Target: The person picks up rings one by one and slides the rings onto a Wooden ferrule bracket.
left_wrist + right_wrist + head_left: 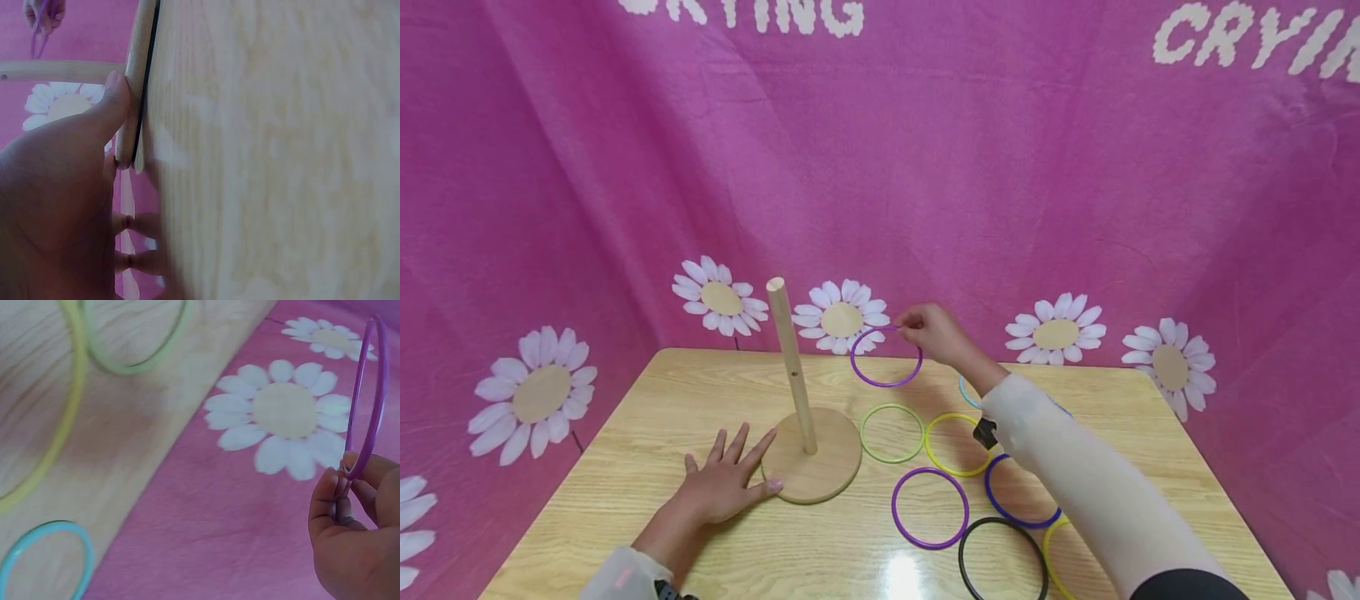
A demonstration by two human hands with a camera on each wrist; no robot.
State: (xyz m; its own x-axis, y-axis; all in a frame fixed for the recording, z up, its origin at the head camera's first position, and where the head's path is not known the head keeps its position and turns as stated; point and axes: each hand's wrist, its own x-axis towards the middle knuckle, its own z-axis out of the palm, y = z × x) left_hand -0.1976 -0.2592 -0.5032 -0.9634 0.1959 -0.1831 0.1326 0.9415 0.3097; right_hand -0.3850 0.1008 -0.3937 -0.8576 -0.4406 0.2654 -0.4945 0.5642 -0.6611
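Observation:
A thin purple ring (886, 385) hangs in the air over the far part of the table, its edge pinched between thumb and fingers of my right hand (934, 332). The right wrist view shows that pinch on the purple ring (379, 394) up close. To the ring's left rises a wooden peg (790, 358) on a round wooden base (823, 479). My left hand (722, 483) lies with fingers spread on the table, thumb and fingertips at the base's left edge. In the left wrist view, the thumb (115, 97) rests against the base's rim.
Several rings lie flat right of the base: green (867, 450), yellow (936, 458), purple (895, 521), dark blue (1000, 507) and black (961, 567). A light blue ring (962, 392) is partly behind my right arm. A pink cloth with daisies (842, 321) hangs behind the wooden table (625, 442).

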